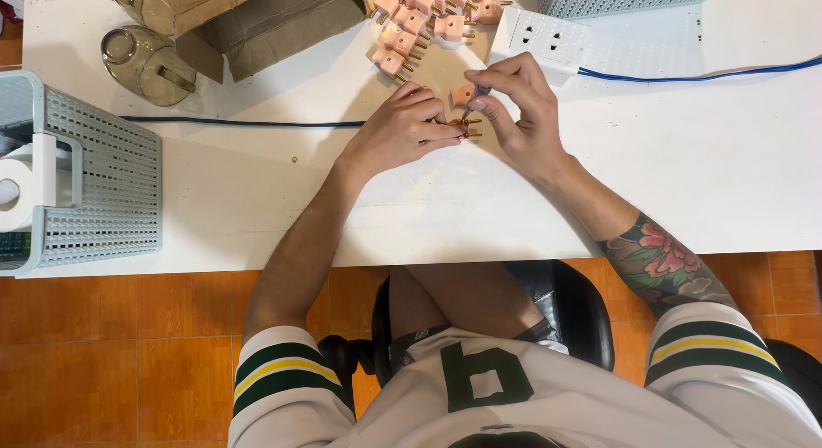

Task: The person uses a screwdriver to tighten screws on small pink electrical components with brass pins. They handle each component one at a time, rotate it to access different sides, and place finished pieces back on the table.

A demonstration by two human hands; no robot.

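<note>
Head view: left hand (pixel 398 127) pinches a small pink plug (pixel 463 123) by its brass pins; right hand (pixel 518 106), at three o'clock, fingertips closed on its body. Light, rigid, slippery-looking; hold the body. Spare plugs (pixel 428 20) wait at twelve.

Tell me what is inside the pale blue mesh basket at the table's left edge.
Inside the mesh basket a white paper roll shows at its open top. Anything deeper is hidden by the basket's perforated wall and the picture's edge.
</note>
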